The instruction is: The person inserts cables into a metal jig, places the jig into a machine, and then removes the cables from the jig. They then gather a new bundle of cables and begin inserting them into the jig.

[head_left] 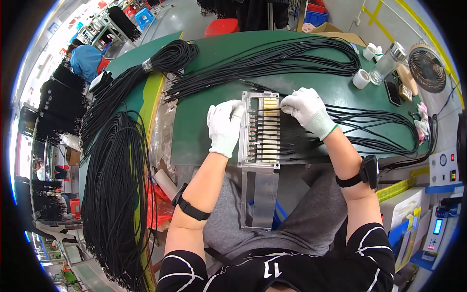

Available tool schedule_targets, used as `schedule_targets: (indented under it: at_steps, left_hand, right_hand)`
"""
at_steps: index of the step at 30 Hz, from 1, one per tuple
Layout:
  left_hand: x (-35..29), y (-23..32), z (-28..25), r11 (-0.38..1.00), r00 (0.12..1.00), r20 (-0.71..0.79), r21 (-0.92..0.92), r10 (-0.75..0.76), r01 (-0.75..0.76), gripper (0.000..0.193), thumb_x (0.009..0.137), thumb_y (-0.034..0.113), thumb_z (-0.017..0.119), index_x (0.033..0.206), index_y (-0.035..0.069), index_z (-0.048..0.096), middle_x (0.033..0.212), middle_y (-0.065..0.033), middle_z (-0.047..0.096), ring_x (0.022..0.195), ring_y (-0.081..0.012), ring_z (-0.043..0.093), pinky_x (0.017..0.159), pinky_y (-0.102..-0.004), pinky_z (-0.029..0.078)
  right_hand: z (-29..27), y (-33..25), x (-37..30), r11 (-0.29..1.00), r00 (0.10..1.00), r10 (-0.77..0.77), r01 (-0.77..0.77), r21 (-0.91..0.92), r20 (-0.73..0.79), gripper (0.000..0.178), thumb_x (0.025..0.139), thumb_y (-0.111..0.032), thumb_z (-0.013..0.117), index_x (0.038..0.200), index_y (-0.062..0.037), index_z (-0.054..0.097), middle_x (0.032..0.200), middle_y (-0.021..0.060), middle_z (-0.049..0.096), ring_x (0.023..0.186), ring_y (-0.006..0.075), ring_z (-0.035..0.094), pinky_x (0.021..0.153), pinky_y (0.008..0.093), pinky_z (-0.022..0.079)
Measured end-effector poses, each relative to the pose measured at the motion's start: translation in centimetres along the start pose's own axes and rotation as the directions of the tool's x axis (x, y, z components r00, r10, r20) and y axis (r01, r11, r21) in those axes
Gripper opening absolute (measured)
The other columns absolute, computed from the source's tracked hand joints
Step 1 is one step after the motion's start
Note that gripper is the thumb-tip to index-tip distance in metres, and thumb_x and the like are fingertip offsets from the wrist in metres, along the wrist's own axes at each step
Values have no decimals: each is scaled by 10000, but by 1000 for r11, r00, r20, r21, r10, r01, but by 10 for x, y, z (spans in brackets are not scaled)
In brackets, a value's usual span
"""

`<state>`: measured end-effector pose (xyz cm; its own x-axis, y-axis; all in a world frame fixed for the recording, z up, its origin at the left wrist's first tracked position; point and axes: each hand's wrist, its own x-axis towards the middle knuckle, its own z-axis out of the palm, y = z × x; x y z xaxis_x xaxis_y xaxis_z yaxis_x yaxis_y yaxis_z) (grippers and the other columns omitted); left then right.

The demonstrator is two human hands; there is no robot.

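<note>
In front of me a long metal fixture [245, 131] lies across the table's near edge, with several black cables [267, 130] side by side in its slots. Small connector ends [252, 127] line up along the slots' left side. My left hand [225, 125], in a white glove, closes on the fixture's upper left edge with bent fingers. At its upper right my right hand [307, 111], also gloved, pinches a thin black cable near the top slots. The cables run right beneath that hand into a looped bundle [389, 129]. My right fingertips partly hide the pinched spot.
Big black cable bundles [116, 194] fill the left side, and another [292, 56] stretches across the back of the green table [209, 117]. At the right stand a glass bottle [387, 63], a white tape roll [361, 79], a phone [392, 93] and a fan [427, 68]. A person [85, 61] sits far left.
</note>
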<state>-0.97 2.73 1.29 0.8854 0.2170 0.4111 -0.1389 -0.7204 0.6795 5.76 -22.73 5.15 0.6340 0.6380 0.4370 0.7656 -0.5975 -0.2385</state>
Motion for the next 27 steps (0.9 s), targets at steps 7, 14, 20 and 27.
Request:
schedule_targets:
  at_steps: [7,14,20,27]
  left_hand:
    - [-2,-8,4,998,999,22,52,41,-42,245,981,319,604,1056,144,757,1025,-58,745,1008,-243,660,1126,-422,346]
    - [-4,7,16,986,986,9,-27,166,-166,244,931,397,648,1092,259,768,1227,-139,670,1203,-335,564,1160,-493,297]
    - [-6,29,12,823,889,226,339,399,-456,312,877,456,688,1150,328,765,1360,-198,593,1336,-416,453,1176,-570,227]
    - [-8,17,18,867,904,200,265,379,-422,292,883,444,686,1126,305,770,1365,-197,594,1340,-400,458,1180,-556,228]
  right_hand:
    - [2,3,-1,997,999,-27,25,-67,-37,51,831,-180,710,850,-132,712,743,53,660,775,284,620,742,402,489]
    - [14,-2,-4,992,999,-3,-3,-127,-51,87,838,-264,717,866,-183,704,771,22,645,827,260,612,772,390,441]
    - [24,16,3,992,993,33,-47,-117,-115,114,818,-279,737,859,-183,691,774,16,631,820,258,608,768,391,442]
    - [17,30,12,967,981,148,-170,-191,-121,108,802,-225,758,835,-133,710,787,47,668,843,281,625,790,399,493]
